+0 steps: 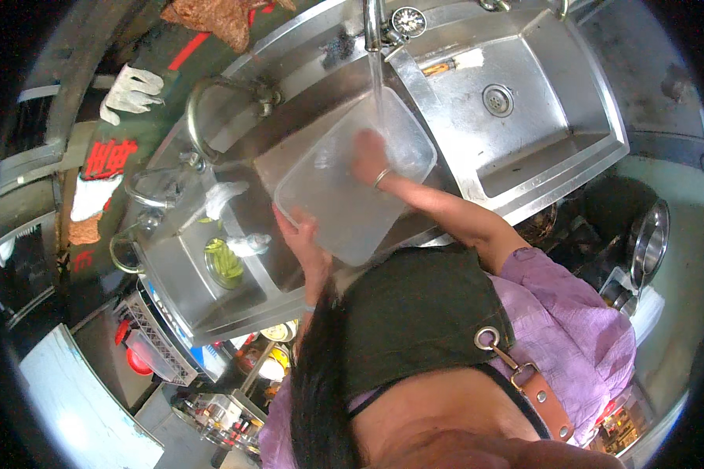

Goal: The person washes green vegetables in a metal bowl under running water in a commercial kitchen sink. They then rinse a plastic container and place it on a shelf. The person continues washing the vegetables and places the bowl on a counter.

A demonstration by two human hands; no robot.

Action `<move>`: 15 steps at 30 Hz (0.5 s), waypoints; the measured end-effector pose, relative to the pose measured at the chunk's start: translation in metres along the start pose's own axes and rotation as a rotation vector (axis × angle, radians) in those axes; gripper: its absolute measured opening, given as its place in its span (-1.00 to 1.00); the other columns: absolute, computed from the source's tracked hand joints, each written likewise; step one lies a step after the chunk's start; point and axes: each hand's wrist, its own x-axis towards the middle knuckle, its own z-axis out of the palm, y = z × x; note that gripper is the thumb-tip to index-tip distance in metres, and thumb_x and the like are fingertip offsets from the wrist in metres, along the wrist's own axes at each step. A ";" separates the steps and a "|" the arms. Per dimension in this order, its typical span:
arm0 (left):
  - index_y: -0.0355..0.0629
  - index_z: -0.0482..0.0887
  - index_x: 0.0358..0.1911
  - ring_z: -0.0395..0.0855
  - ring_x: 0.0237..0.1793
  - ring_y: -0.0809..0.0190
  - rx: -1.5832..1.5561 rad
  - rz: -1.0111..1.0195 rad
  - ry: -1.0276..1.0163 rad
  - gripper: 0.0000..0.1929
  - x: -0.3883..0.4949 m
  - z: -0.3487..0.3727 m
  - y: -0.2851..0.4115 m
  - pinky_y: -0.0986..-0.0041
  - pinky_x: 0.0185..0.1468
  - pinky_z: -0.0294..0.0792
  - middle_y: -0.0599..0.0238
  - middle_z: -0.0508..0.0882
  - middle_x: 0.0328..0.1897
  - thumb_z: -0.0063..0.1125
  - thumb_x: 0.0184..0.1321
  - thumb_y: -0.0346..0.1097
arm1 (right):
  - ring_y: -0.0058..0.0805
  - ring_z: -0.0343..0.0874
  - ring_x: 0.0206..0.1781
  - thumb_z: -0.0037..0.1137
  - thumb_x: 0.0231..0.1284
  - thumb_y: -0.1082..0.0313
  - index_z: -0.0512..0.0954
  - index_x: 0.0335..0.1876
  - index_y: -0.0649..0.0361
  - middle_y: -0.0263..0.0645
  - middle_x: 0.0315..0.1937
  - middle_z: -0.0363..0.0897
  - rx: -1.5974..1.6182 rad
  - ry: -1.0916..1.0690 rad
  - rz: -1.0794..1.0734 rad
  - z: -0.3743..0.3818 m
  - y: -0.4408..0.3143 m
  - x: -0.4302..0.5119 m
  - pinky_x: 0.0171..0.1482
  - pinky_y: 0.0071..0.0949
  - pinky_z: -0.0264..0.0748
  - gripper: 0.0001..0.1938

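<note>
A translucent plastic lid or shallow tub [334, 193] lies tilted over the middle basin of a stainless steel sink. My left hand [301, 234] grips its left edge. My right hand [371, 157], blurred and with a bangle at the wrist, is on or just over its surface; whether it holds anything is hidden. Water runs from the faucet [373, 26] onto the upper part of the plastic, just above my right hand.
The right basin [540, 88] has a drain and a brush [446, 67] at its far left corner. In the left basin, a bowl holds green vegetables [226, 264], with white cloths or bags [249, 244] beside it. A white glove [132, 94] lies beyond the curved faucets.
</note>
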 end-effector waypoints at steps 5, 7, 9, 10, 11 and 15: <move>-0.16 0.06 0.42 0.34 0.21 0.20 -0.094 -0.066 0.035 -0.18 -0.007 0.008 0.009 0.41 0.16 0.31 0.18 0.32 0.29 0.00 -0.05 -0.53 | 0.06 0.21 0.27 0.05 -0.10 0.32 0.33 0.17 0.34 0.12 0.16 0.30 0.151 0.230 -0.462 -0.012 -0.010 0.006 0.31 -0.13 0.15 -0.41; -0.16 0.09 0.40 0.32 0.21 0.17 -0.043 0.075 0.029 -0.16 -0.010 0.008 0.017 0.37 0.18 0.29 0.16 0.34 0.27 0.05 -0.09 -0.53 | 0.03 0.32 0.19 0.04 -0.05 0.34 0.40 0.11 0.32 0.09 0.05 0.41 0.148 0.142 -0.303 -0.017 0.015 0.014 0.24 -0.18 0.25 -0.49; -0.17 0.13 0.39 0.31 0.23 0.12 0.181 0.341 0.004 -0.15 -0.010 0.008 0.021 0.29 0.22 0.25 0.13 0.35 0.27 0.10 -0.15 -0.52 | -0.06 0.49 -0.01 0.04 0.05 0.33 0.49 0.01 0.30 0.01 -0.15 0.54 0.217 -0.044 -0.159 -0.021 0.047 0.020 0.10 -0.25 0.39 -0.62; -0.18 0.15 0.38 0.30 0.25 0.08 0.389 0.526 -0.021 -0.13 -0.008 0.009 0.020 0.24 0.25 0.22 0.11 0.35 0.27 0.13 -0.18 -0.51 | -0.13 0.56 -0.12 0.04 0.11 0.32 0.52 -0.04 0.29 -0.03 -0.26 0.59 0.272 -0.127 -0.086 -0.023 0.062 0.020 0.01 -0.29 0.46 -0.69; -0.19 0.16 0.37 0.29 0.26 0.05 0.604 0.691 -0.039 -0.12 -0.004 0.010 0.018 0.19 0.28 0.19 0.08 0.35 0.27 0.15 -0.21 -0.51 | -0.18 0.57 -0.17 0.05 0.12 0.31 0.53 -0.07 0.28 -0.06 -0.29 0.60 0.319 -0.159 -0.080 -0.025 0.076 0.016 -0.03 -0.31 0.47 -0.71; -0.02 0.30 0.34 0.25 0.34 0.03 1.078 1.128 -0.403 -0.21 0.029 0.015 -0.001 0.05 0.35 0.06 0.05 0.33 0.31 0.17 -0.15 -0.38 | -0.36 0.57 -0.28 0.06 0.13 0.38 0.54 -0.10 0.24 -0.15 -0.38 0.58 0.591 -0.181 0.006 -0.037 0.109 -0.021 -0.13 -0.44 0.48 -0.77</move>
